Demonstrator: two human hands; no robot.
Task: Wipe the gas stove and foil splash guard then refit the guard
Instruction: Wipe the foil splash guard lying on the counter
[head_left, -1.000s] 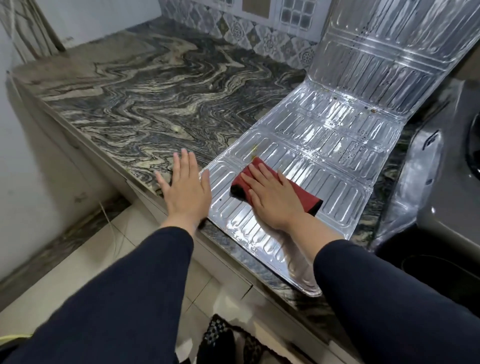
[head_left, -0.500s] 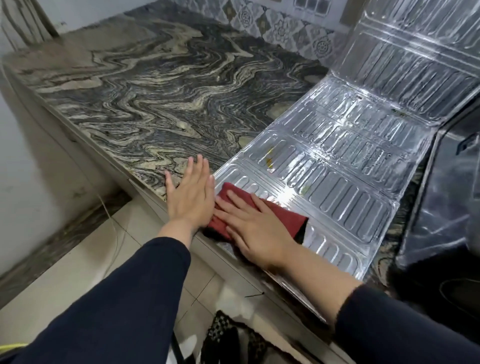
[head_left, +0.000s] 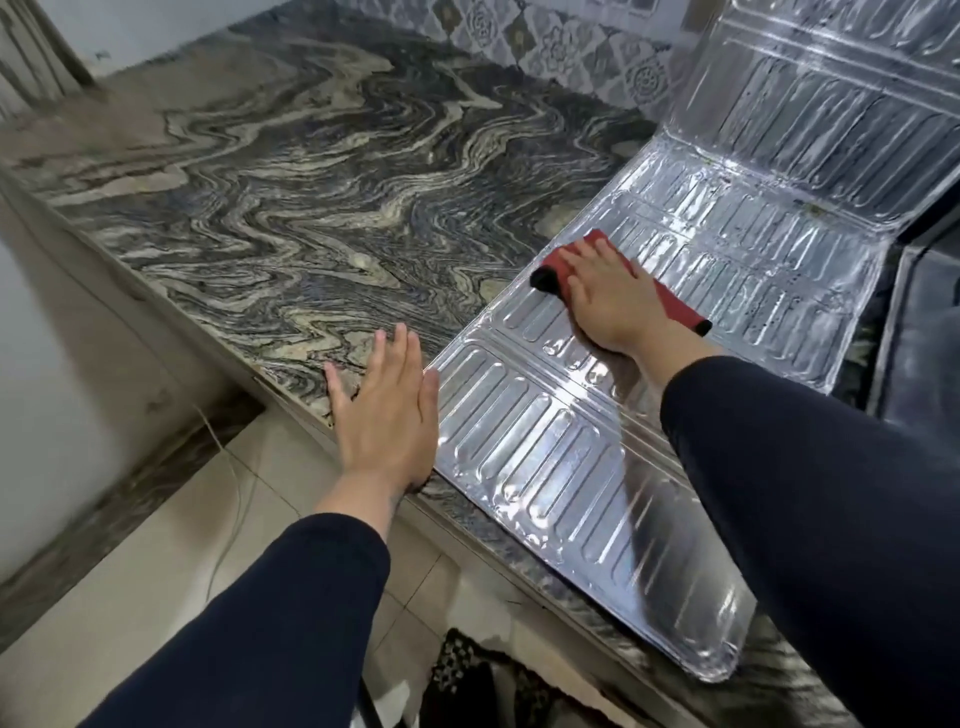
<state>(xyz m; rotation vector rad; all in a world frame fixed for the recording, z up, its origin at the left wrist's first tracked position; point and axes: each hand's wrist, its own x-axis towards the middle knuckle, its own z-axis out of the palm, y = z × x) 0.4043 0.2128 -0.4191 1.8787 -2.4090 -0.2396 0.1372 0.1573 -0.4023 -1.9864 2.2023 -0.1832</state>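
Note:
The foil splash guard (head_left: 545, 441) lies unfolded on the marble counter, its far panel (head_left: 841, 114) standing up against the tiled wall. A red cloth (head_left: 675, 306) with a dark edge lies on the middle panel. My right hand (head_left: 608, 296) presses flat on the cloth, fingers pointing away to the left. My left hand (head_left: 384, 410) rests flat and empty on the counter's front edge, thumb touching the guard's left rim. Only a dark edge of the gas stove (head_left: 930, 332) shows at the far right.
The marble counter (head_left: 291, 197) stretches left and back to a patterned tile wall (head_left: 561, 41). Below the counter's front edge are pale floor tiles (head_left: 156, 561), a thin cord, and a dark patterned mat (head_left: 467, 686).
My right hand has slid the red cloth from the guard's near left corner away to the middle panel. My left hand has kept its place at the guard's rim.

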